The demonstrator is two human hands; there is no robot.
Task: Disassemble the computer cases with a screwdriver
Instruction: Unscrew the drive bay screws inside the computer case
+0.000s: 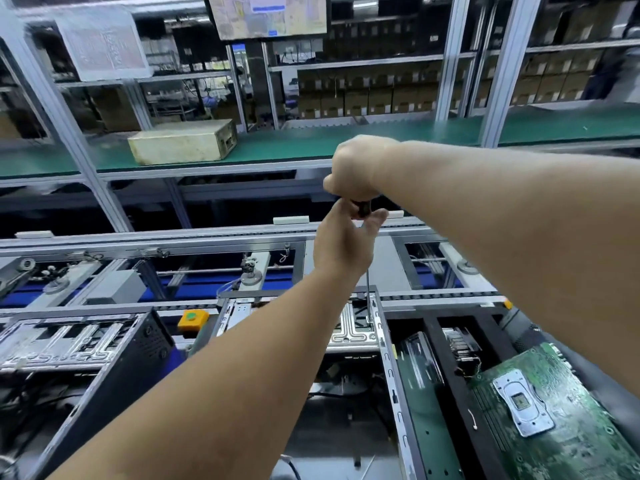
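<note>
Screwdriver (362, 211) held upright over the open computer case (360, 327)
Its handle is gripped by the right hand (356, 168) (above) and pinched by the left hand (343, 244) beneath

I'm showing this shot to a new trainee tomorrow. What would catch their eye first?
Two bare forearms meet mid-frame: the right hand grips the dark handle of a long screwdriver from above, and the left hand steadies it just below. Its thin shaft runs down to the silver panel of the open computer case in front. At lower right lies a green circuit board; a beige box sits on the green shelf at upper left.
</note>
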